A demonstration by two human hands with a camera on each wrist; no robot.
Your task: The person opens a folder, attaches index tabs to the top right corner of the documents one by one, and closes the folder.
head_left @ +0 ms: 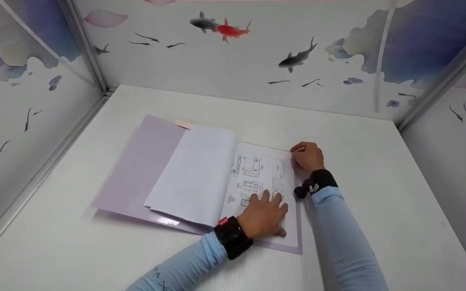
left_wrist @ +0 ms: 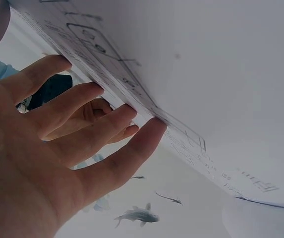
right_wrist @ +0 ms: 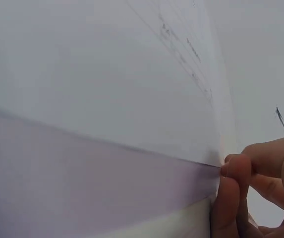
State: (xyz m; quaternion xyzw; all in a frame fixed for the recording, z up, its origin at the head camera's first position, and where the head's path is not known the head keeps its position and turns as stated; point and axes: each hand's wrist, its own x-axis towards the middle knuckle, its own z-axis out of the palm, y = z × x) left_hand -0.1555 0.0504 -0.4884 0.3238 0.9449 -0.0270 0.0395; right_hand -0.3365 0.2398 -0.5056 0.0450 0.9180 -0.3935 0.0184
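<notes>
An open lilac folder (head_left: 136, 169) lies on the white table (head_left: 378, 194). A blank page (head_left: 194, 178) is turned over to the left. On the right lies a sheet with technical drawings (head_left: 263, 171). My left hand (head_left: 263, 214) rests flat on the lower part of that sheet, its straight fingers (left_wrist: 102, 144) pressing the paper. My right hand (head_left: 308, 155) is at the sheet's top right corner, where the fingertips (right_wrist: 231, 171) pinch the edge of the sheet above the lilac cover (right_wrist: 82, 183).
Walls painted with fish close in the table at the back (head_left: 233, 52), left (head_left: 14, 121) and right (head_left: 455, 133). A small pink tab (head_left: 183, 124) sticks out at the folder's top edge. Both arms wear light blue sleeves and black wrist bands.
</notes>
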